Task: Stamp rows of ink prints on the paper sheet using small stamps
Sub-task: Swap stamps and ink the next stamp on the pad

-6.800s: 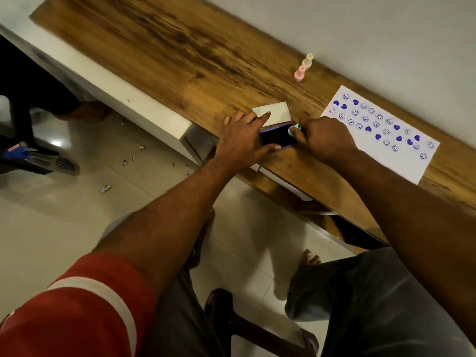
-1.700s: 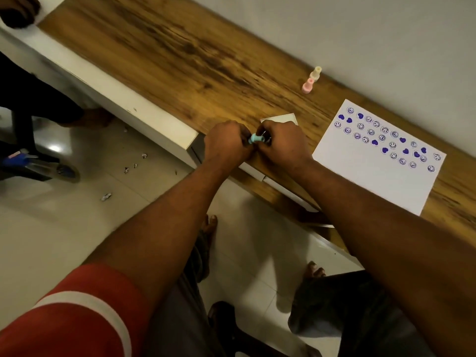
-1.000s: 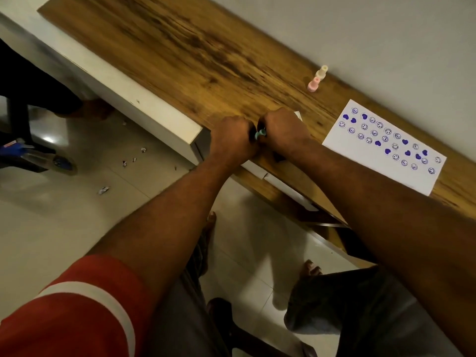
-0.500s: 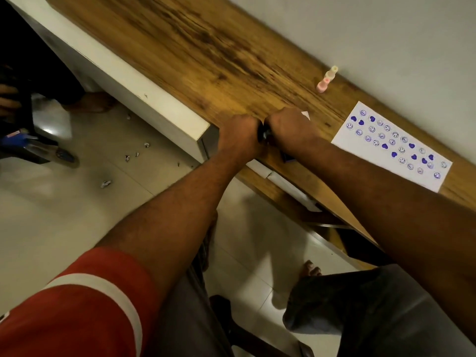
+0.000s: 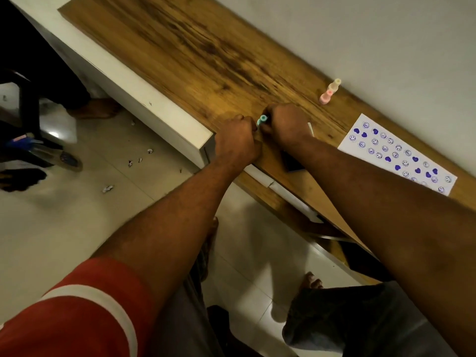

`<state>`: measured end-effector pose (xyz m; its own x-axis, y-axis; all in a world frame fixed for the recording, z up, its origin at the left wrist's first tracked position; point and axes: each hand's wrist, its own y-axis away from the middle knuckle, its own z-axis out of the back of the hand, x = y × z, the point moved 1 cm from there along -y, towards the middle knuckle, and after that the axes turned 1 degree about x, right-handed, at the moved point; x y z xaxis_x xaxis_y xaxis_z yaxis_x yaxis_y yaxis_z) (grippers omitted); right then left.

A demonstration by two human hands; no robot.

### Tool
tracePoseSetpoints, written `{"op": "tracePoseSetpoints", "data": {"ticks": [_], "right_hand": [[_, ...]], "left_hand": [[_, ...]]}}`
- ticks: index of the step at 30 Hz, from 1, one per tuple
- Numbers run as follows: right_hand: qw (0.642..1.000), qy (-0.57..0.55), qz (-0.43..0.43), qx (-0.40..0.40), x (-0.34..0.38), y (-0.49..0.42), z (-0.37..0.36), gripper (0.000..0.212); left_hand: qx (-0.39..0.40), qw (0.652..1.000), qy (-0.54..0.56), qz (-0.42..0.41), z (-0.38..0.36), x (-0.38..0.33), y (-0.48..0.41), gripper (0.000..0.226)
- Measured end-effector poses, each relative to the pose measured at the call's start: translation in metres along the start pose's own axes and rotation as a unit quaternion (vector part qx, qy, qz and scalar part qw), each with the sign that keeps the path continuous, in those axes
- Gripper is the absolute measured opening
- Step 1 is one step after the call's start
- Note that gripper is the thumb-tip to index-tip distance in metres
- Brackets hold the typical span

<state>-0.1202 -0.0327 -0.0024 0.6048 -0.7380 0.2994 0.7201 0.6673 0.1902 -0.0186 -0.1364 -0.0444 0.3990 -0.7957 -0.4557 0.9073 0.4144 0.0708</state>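
Both hands meet near the front edge of the wooden desk (image 5: 195, 47), fists closed around one small teal stamp (image 5: 262, 120). The left hand (image 5: 235, 144) is curled tight with its fingertips at the stamp's lower end, and the right hand (image 5: 284, 124) is clenched on the upper end, so that only the teal ring shows between them. Whether they are pulling a cap off, pushing one on, or twisting the stamp cannot be told.

Under the right forearm lies a dark ink pad (image 5: 291, 162), its pale lid (image 5: 311, 129) seen edge-on just behind the wrist.

To the right, the paper sheet (image 5: 360, 161) lies flat and well apart from the hands. Its far half carries several rows of blue smiley faces and solid hearts; the near strip looks blank, though the forearm covers part of it. By that showing, the stamping seems well advanced but not finished.

Two more stamps, a pink stamp (image 5: 326, 96) and a yellow stamp (image 5: 334, 85), stand side by side near the wall (image 5: 360, 34), unheld. Likely remaining: getting the teal stamp ready, inking it, and printing on the bare paper.
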Motion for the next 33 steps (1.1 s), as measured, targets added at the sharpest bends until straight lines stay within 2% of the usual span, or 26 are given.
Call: {"op": "tracePoseSetpoints", "data": {"ticks": [4,9,11,13,15,17,19,23,27,30,33], "right_hand": [[0.999,-0.008,-0.037,-0.022,-0.002,-0.015,0.001,0.038],[0.999,-0.015,-0.039,-0.031,-0.007,-0.021,-0.003,0.042],[0.997,-0.061,-0.033,-0.031,-0.012,-0.020,-0.002,0.048],[0.991,-0.121,-0.024,-0.059,-0.020,-0.016,0.007,0.057],[0.984,-0.136,-0.015,-0.115,-0.039,-0.011,0.020,0.057],[0.984,-0.093,-0.020,-0.151,-0.067,-0.005,0.033,0.043],[0.986,-0.002,-0.039,-0.165,-0.097,-0.002,0.044,0.032],[0.984,0.115,-0.055,-0.121,-0.131,-0.004,0.053,0.041],[0.983,0.130,-0.076,-0.101,-0.138,-0.010,0.045,0.039],[0.986,0.109,-0.086,-0.096,-0.139,-0.012,0.035,0.030],[0.986,0.072,-0.121,-0.093,-0.138,-0.016,0.032,0.031]], "left_hand": [[0.020,1.000,-0.007,-0.001,-0.002,0.002,0.000,0.034],[0.008,1.000,-0.005,-0.009,0.001,-0.002,0.000,0.032],[0.005,1.000,-0.005,-0.010,0.002,-0.003,0.000,0.034],[0.004,1.000,-0.004,-0.010,0.002,-0.003,0.000,0.036],[0.001,1.000,0.002,-0.012,0.000,-0.002,-0.001,0.036],[-0.001,1.000,0.003,-0.013,-0.002,-0.003,-0.002,0.035],[-0.009,1.000,0.002,-0.015,-0.005,-0.005,-0.002,0.033],[-0.031,0.999,0.008,-0.022,-0.007,-0.010,-0.004,0.028],[-0.035,0.999,0.027,-0.012,-0.006,-0.011,-0.007,0.029],[-0.036,0.999,0.030,-0.014,-0.003,-0.007,-0.006,0.030],[-0.026,0.998,0.046,-0.014,-0.001,-0.002,-0.005,0.027]]}}
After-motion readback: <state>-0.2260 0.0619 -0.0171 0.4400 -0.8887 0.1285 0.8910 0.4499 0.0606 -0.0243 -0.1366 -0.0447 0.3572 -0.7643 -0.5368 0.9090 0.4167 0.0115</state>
